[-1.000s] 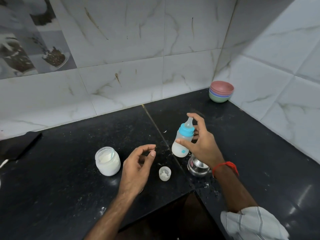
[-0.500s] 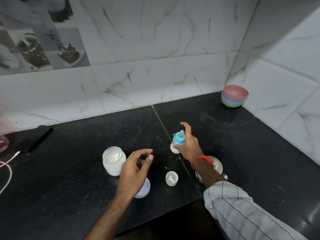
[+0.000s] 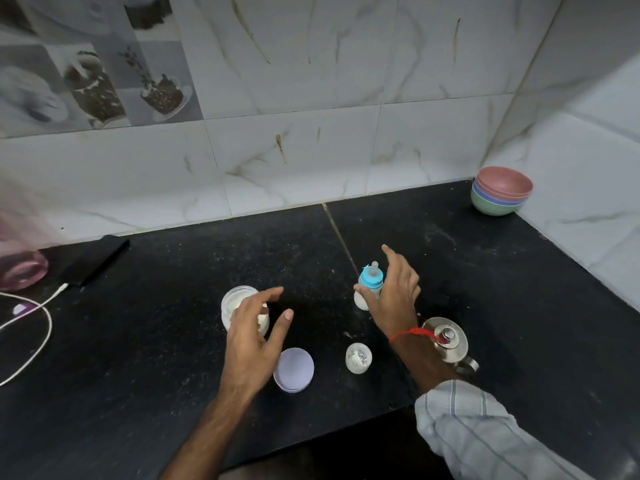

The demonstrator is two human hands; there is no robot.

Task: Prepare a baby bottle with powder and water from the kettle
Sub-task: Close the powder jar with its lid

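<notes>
- The bottle (image 3: 370, 285) stands upright on the counter (image 3: 173, 341), near the middle, with the right hand (image 3: 393, 296) touching its right side.
- The jar (image 3: 242, 308) sits left of the bottle, partly behind the left hand (image 3: 254, 341).
- The lid (image 3: 293, 369) lies before the jar, just right of the left hand.
- The cap (image 3: 358, 357) lies before the bottle, right of the lid.
- The kettle (image 3: 448, 341) stands right of the cap (the right wrist crosses it).
- The bowls (image 3: 500, 190) are stacked in the far right corner.
- The phone (image 3: 93, 259) and cable (image 3: 31, 327) lie far left.
</notes>
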